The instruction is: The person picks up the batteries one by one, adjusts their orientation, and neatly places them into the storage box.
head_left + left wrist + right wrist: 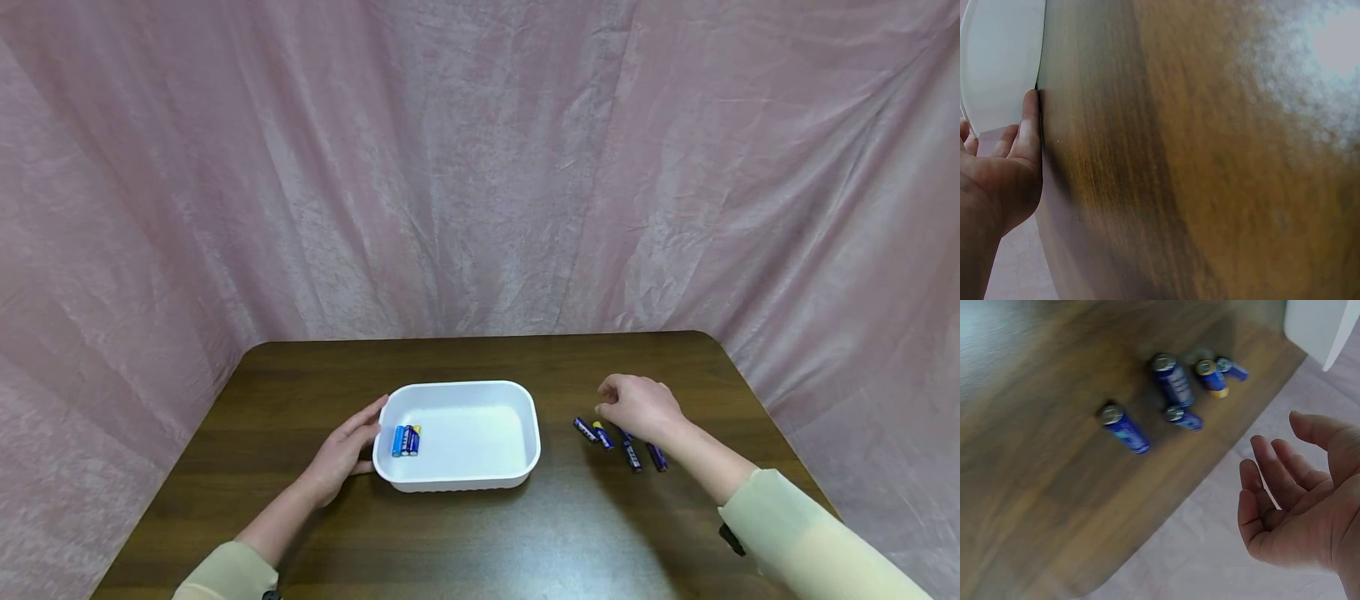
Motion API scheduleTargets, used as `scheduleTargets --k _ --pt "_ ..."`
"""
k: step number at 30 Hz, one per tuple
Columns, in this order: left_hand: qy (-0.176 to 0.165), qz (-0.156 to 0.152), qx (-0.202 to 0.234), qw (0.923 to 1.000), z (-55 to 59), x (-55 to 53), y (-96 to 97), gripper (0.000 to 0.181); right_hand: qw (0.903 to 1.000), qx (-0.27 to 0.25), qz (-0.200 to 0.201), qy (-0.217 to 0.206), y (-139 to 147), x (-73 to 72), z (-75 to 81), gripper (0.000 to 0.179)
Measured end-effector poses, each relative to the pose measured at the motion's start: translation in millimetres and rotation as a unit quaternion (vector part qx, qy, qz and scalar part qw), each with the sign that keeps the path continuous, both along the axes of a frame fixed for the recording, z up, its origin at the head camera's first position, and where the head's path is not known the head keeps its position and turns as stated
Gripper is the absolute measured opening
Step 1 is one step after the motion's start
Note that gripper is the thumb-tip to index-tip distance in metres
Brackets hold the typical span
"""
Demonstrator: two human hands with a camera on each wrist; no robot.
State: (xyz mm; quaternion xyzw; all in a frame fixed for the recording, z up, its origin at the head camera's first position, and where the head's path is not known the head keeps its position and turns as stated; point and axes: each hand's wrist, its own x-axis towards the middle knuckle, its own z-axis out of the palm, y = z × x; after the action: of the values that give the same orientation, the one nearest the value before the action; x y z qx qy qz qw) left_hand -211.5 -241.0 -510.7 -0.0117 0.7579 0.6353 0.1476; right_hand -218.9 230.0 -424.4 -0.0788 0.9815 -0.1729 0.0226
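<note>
A white plastic tray [480, 433] stands on the table, with three batteries side by side near its left end: a light blue battery [398, 442], a dark blue one and one with a yellow end. My left hand [341, 457] rests against the tray's left side, fingers extended; the left wrist view shows its fingertips at the tray wall. Several loose blue batteries [1172, 381] lie right of the tray, among them a yellow-ended battery [603, 435]. Just above them is my right hand [637, 407], its fingers loosely bent and holding nothing. One battery is partly hidden by it.
The brown wooden table [480, 542] has rounded far corners and a glossy reflection in front of the tray. Pink curtains [480, 167] hang behind the table and along both its sides.
</note>
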Motion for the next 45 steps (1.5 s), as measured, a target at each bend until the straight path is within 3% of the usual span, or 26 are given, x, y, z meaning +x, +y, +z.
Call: scheduleTargets --k 15,30,45 --pt "-0.007 0.008 -0.005 0.9999 -3.3 -0.7 1.1 0.051 0.9994 0.018 -0.018 -0.023 38 14.4 -17.8 0.034" --pt "-0.004 0.007 -0.003 1.0000 -2.9 -0.7 0.9 0.051 0.9978 0.009 -0.043 -0.050 68 27.9 -23.1 0.039" --pt "-0.005 0.008 -0.006 0.9999 -5.4 -2.2 -0.6 0.049 0.9944 0.012 -0.067 -0.081 75 36.9 -31.0 0.036"
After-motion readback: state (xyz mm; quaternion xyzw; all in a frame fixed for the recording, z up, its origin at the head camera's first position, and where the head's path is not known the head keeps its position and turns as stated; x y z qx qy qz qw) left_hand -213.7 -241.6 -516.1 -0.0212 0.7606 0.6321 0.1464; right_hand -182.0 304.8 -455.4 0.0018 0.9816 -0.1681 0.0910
